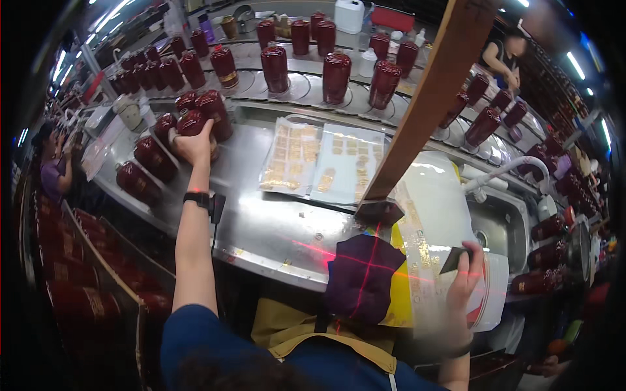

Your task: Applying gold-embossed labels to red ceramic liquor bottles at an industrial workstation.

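My left hand (193,144) reaches to the far left of the metal bench and is closed round a glossy dark red bottle (190,121). Other red bottles stand close about it. At the right my right hand (464,277), partly smeared by motion, pinches a small dark flat scraper-like piece (452,260). Below that piece lies a clear strip with gold marks (424,251). Nearer to my body is a dark purple cloth pad (362,287), crossed by red laser lines. Two trays in the middle bear sheets with gold decals (291,153), out of reach of either hand.
A slanting brown wooden post (424,98) rises from the bench between the decals and the sink (499,225). Behind runs a conveyor (300,88) with several red bottles. A white tap (505,169) arches over the sink. Other people work at far left and far right.
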A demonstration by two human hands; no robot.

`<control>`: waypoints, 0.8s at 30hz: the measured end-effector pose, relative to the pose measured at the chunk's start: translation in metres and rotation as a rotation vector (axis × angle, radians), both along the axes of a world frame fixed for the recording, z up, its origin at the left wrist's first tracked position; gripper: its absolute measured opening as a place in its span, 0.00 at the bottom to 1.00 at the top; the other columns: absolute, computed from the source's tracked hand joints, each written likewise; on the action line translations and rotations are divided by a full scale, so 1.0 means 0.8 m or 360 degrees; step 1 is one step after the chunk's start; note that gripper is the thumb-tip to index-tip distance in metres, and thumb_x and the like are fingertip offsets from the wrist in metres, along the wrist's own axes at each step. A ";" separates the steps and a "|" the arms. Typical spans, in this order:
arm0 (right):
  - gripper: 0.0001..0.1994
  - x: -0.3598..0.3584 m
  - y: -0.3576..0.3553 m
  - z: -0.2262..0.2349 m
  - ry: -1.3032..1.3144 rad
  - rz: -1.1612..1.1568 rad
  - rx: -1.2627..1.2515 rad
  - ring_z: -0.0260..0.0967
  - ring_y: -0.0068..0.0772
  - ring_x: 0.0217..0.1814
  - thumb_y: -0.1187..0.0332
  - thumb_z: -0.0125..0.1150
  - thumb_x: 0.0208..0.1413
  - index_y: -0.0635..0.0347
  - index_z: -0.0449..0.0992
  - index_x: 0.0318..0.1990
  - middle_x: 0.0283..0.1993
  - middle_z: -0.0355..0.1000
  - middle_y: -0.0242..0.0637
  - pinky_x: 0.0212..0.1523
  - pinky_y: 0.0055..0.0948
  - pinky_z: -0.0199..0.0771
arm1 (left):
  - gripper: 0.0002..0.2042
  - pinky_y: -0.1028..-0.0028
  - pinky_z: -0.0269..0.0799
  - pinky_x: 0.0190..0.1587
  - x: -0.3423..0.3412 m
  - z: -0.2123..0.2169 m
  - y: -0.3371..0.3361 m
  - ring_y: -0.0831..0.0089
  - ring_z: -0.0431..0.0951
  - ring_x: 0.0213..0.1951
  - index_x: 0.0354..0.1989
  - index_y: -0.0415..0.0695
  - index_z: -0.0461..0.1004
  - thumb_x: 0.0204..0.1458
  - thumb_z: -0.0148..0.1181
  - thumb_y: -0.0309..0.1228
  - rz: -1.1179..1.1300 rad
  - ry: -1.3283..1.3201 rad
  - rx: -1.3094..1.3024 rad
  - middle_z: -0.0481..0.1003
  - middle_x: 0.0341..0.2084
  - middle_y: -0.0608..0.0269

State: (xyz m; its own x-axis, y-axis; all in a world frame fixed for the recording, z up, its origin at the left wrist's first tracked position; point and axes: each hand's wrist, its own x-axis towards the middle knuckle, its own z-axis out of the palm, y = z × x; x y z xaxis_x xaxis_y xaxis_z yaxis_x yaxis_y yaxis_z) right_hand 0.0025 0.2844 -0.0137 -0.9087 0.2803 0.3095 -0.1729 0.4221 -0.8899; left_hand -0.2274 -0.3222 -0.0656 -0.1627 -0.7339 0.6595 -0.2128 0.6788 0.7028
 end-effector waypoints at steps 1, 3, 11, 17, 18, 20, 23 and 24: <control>0.12 -0.012 0.001 0.004 -0.0019 0.0065 0.0041 0.61 0.25 0.53 0.72 0.48 0.67 0.64 0.70 0.54 0.48 0.66 0.35 0.58 0.24 0.60 | 0.48 0.55 0.61 0.67 0.000 0.009 0.015 0.47 0.70 0.62 0.59 0.31 0.70 0.30 0.86 0.47 0.0184 0.0013 -0.0223 0.73 0.57 0.41; 0.14 -0.049 -0.013 0.019 0.0026 0.0139 0.0168 0.63 0.26 0.51 0.68 0.58 0.64 0.64 0.70 0.54 0.47 0.66 0.34 0.55 0.25 0.63 | 0.47 0.54 0.55 0.69 -0.006 0.026 0.039 0.47 0.64 0.64 0.63 0.31 0.66 0.37 0.83 0.45 0.0016 0.0232 -0.0491 0.69 0.59 0.42; 0.29 -0.305 -0.043 0.071 0.0387 0.0414 0.1047 0.74 0.50 0.48 0.64 0.70 0.57 0.53 0.66 0.65 0.47 0.71 0.46 0.48 0.42 0.74 | 0.43 0.59 0.58 0.68 -0.158 0.082 0.260 0.51 0.64 0.65 0.67 0.35 0.64 0.45 0.78 0.41 -0.1783 0.0038 -0.0296 0.67 0.61 0.46; 0.40 -0.484 -0.080 0.066 0.0112 0.0274 0.1633 0.76 0.57 0.53 0.58 0.70 0.56 0.47 0.54 0.74 0.57 0.70 0.50 0.46 0.51 0.79 | 0.49 0.55 0.63 0.67 -0.313 0.048 0.366 0.44 0.67 0.64 0.69 0.36 0.60 0.41 0.79 0.47 -0.2030 -0.0253 -0.0291 0.67 0.61 0.39; 0.42 -0.503 -0.087 0.070 0.0024 0.0190 0.1664 0.77 0.56 0.53 0.58 0.71 0.55 0.49 0.54 0.74 0.56 0.70 0.51 0.46 0.51 0.79 | 0.47 0.55 0.64 0.66 -0.323 0.042 0.384 0.44 0.70 0.61 0.69 0.36 0.60 0.43 0.77 0.47 -0.1949 -0.0388 -0.0162 0.69 0.59 0.41; 0.43 -0.539 -0.071 0.068 -0.0111 0.0038 0.1708 0.77 0.55 0.53 0.58 0.72 0.55 0.51 0.53 0.74 0.56 0.70 0.51 0.46 0.51 0.79 | 0.43 0.59 0.69 0.62 -0.307 0.074 0.438 0.52 0.76 0.55 0.62 0.36 0.68 0.41 0.78 0.48 -0.1720 -0.0467 -0.0139 0.74 0.54 0.44; 0.39 -0.580 -0.091 0.050 0.0000 -0.0007 0.1589 0.77 0.53 0.53 0.58 0.73 0.53 0.59 0.60 0.69 0.54 0.71 0.50 0.46 0.50 0.80 | 0.38 0.56 0.71 0.57 -0.353 0.029 0.411 0.48 0.76 0.51 0.53 0.36 0.73 0.35 0.81 0.47 -0.1417 -0.0325 -0.0132 0.74 0.47 0.46; 0.35 -0.585 -0.081 0.049 0.0058 -0.0066 0.1653 0.77 0.52 0.53 0.58 0.73 0.53 0.61 0.64 0.64 0.53 0.72 0.48 0.46 0.49 0.80 | 0.37 0.56 0.71 0.57 -0.360 0.025 0.413 0.48 0.76 0.51 0.53 0.36 0.73 0.35 0.80 0.46 -0.1458 -0.0283 -0.0109 0.74 0.47 0.46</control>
State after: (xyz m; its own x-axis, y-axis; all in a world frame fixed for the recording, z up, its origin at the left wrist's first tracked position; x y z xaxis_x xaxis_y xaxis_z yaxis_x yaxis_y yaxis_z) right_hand -0.4651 0.2193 0.0257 -0.8897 -0.1092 0.4434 -0.1604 0.9839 -0.0795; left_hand -0.5158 0.0082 -0.0458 -0.7610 -0.2304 0.6065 0.3250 0.6738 0.6636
